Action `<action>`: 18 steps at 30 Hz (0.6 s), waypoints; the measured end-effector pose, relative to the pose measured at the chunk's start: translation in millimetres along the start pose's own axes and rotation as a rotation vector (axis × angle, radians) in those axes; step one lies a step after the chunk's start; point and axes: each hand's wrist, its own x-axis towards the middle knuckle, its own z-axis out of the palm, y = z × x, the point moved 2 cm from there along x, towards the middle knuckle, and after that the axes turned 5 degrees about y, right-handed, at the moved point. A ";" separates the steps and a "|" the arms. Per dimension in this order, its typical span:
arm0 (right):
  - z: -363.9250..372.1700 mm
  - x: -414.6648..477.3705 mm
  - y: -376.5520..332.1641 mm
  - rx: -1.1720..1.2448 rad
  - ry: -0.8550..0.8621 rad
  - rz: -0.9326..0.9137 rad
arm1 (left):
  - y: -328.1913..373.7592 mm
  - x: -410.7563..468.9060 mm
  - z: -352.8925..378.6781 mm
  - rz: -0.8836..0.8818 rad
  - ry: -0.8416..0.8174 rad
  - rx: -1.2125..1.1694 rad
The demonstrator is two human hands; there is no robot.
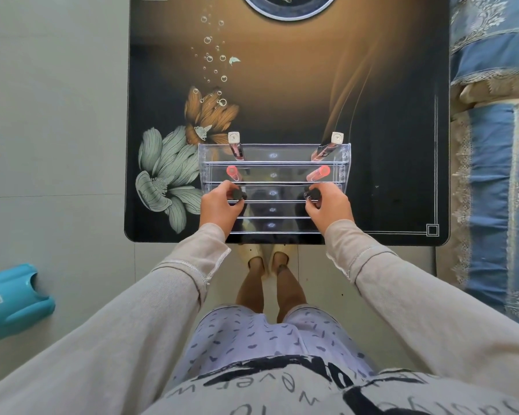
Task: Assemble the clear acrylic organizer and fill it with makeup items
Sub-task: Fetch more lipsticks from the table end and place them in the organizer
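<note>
A: What are your hands doing?

B: Your left hand (217,205) pinches a black-capped tube (239,194); your right hand (327,205) pinches another (312,194); both sit at the third tier of the clear acrylic organizer (274,158).

A: Where's that?

B: Near the front edge of the floral surface (282,85); four lip glosses stand behind.

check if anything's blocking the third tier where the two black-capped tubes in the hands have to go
Nothing visible does. The left hand and right hand each hold a black-capped tube at the ends of the organizer's third tier, and that tier looks bare between them. The tubes already placed sit on the two tiers behind.
</note>
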 end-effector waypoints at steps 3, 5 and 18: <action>0.6 -0.4 0.4 0.014 0.011 -0.001 | -1.2 0.0 -0.5 0.010 -0.005 -0.010; 0.1 -1.7 0.6 0.023 0.015 -0.004 | -2.2 -1.4 -1.5 0.012 0.002 -0.027; -11.2 -76.5 32.7 0.097 0.013 0.255 | -53.7 -49.8 -51.6 -0.015 0.011 0.102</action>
